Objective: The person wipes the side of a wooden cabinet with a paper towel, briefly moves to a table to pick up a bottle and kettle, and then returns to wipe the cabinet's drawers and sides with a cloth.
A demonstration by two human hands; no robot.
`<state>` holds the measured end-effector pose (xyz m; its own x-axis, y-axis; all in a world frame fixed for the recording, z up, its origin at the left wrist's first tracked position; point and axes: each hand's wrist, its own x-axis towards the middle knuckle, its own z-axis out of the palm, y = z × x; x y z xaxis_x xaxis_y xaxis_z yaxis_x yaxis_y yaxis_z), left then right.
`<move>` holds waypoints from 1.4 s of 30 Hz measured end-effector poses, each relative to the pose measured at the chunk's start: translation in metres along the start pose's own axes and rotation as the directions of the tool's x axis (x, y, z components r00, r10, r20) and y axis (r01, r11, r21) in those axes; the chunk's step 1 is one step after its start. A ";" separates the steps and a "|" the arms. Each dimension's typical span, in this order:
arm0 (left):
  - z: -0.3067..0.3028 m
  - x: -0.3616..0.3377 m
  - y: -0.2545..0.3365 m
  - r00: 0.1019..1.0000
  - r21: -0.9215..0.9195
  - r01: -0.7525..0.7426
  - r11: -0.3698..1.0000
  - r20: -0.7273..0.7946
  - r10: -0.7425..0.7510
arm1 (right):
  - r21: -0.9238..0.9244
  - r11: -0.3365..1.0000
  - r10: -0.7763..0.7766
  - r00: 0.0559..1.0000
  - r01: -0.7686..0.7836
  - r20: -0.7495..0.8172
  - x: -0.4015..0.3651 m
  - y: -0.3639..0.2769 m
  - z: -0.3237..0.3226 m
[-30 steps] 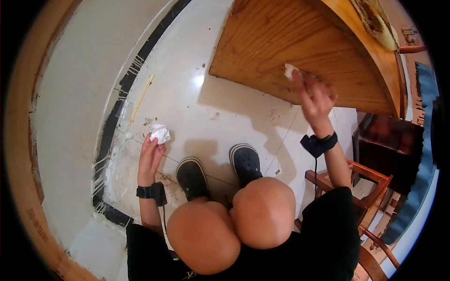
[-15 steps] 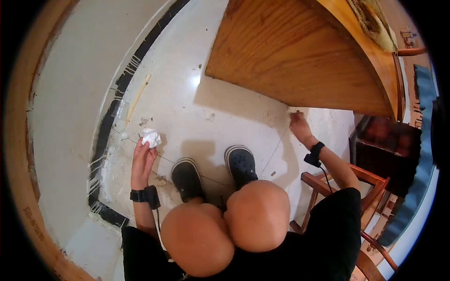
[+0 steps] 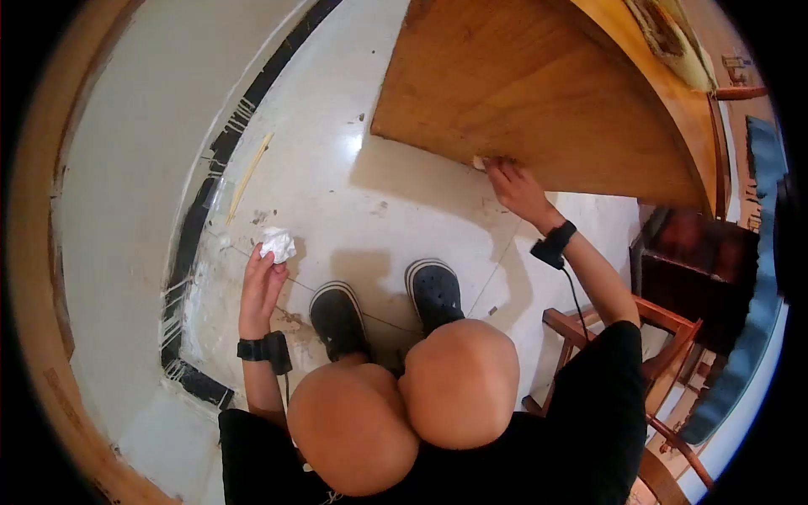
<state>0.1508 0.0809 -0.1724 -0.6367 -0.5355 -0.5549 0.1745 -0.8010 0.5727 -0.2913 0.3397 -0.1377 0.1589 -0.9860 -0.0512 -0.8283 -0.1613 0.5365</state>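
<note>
My left hand (image 3: 263, 284) is closed on a crumpled white tissue (image 3: 278, 244), pinched at the fingertips above the floor near the wall. Over on the right, my right hand (image 3: 515, 190) reaches to the lower edge of a brown wooden panel (image 3: 539, 101). A small pale wad (image 3: 479, 162) shows at its fingertips, up against the panel; its kind is too small to make out. The fingers of that hand are bent together around it, partly hidden by the back of the hand.
Pale floor tiles (image 3: 404, 181) carry dark specks. A thin yellowish stick (image 3: 250, 178) lies by the black skirting (image 3: 220, 156). My feet wear dark clogs (image 3: 433, 290). A wooden chair (image 3: 661, 337) stands at my right, near a blue cloth (image 3: 741, 337).
My right hand has moved left and up along the panel's lower edge, and the pale wad now shows more plainly. My left hand has shifted slightly right with the tissue.
</note>
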 end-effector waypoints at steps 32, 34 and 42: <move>-0.024 0.017 -0.014 0.999 0.046 0.026 0.999 -0.030 -0.024 | -0.012 0.795 0.566 0.734 -0.607 0.375 -0.213 0.024 0.019; -0.021 0.026 -0.017 0.999 0.057 0.032 0.998 0.029 -0.033 | -0.076 0.722 0.666 0.660 -0.688 0.349 -0.218 0.021 0.003; 0.008 0.035 -0.022 0.991 0.007 0.091 0.996 0.102 -0.091 | 0.174 0.811 0.536 0.828 -0.559 0.163 -0.125 -0.009 -0.067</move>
<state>0.1187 0.0822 -0.1996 -0.7231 -0.4301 -0.5405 0.1107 -0.8446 0.5239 -0.2676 0.4669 -0.0803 -0.4001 -0.9102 0.1076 -0.8540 0.4128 0.3167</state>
